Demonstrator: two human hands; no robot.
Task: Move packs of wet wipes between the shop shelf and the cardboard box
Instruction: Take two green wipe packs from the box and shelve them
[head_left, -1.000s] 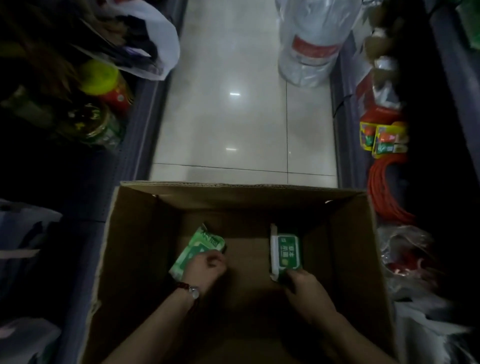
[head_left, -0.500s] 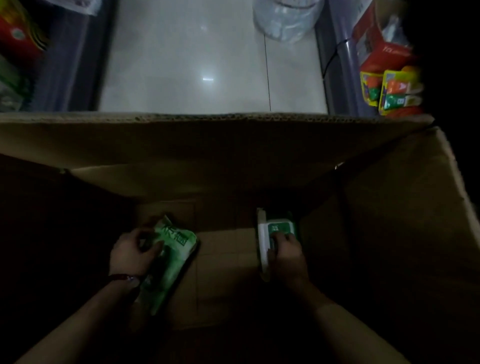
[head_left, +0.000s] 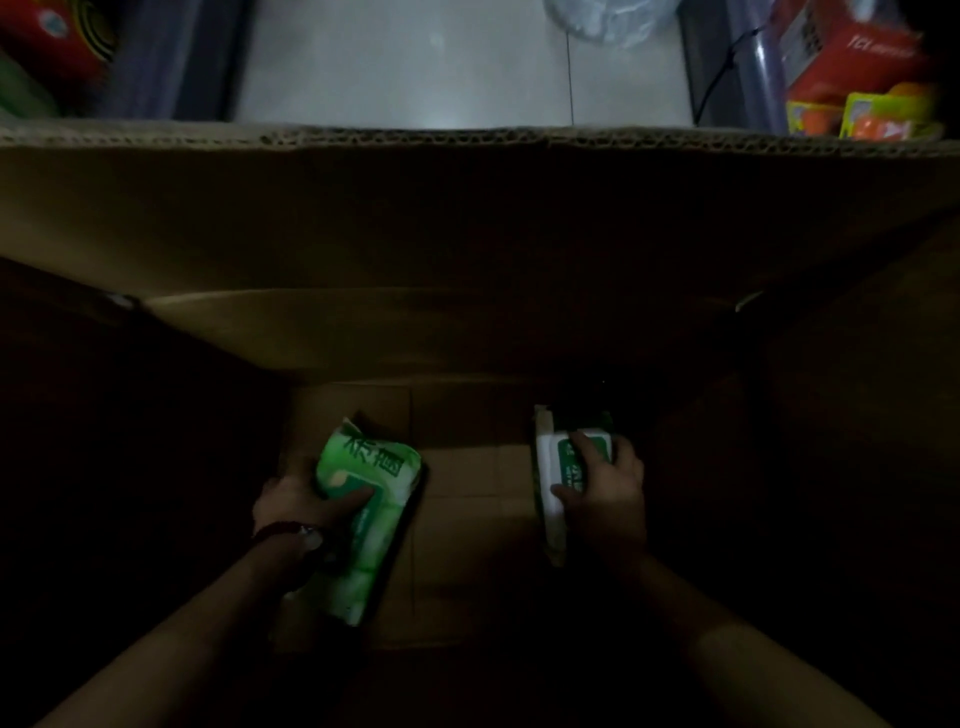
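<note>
Cardboard box: brown corrugated cardboard box (head_left: 467, 218), deep and dim inside; your two forearms reach down into it, and its far rim runs across the top of the view.
Left pack: bright green soft plastic pack of wet wipes (head_left: 363, 514) with dark printed characters lies on the box floor, left of centre, its long axis running near to far and tilted slightly right at the far end.
Left hand: your left hand (head_left: 296, 501) grips the green pack from its left side, about halfway along; the thumb lies across the top face and the fingers are hidden beneath or behind the pack. Most of the pack sticks out past the grip toward both the near and far ends.
Wrist: dark beaded bracelet (head_left: 283, 532) sits just near of that hand.
Right pack: white plastic pack of wet wipes with a green label (head_left: 553, 467) stands on its edge on the box floor, right of centre, well apart from the green one.
Right hand: your right hand (head_left: 605, 493) holds the white pack from the right, fingers curled over its labelled face, the thumb against its near part. The pack's left edge and near tail stay uncovered.
Floor: pale glossy tiled floor (head_left: 415, 67) beyond the far rim.
Right shelf: red carton and yellow-orange packets (head_left: 862, 98) at far right.
Left shelf: red and green goods (head_left: 47, 57) at far left, blurred.
</note>
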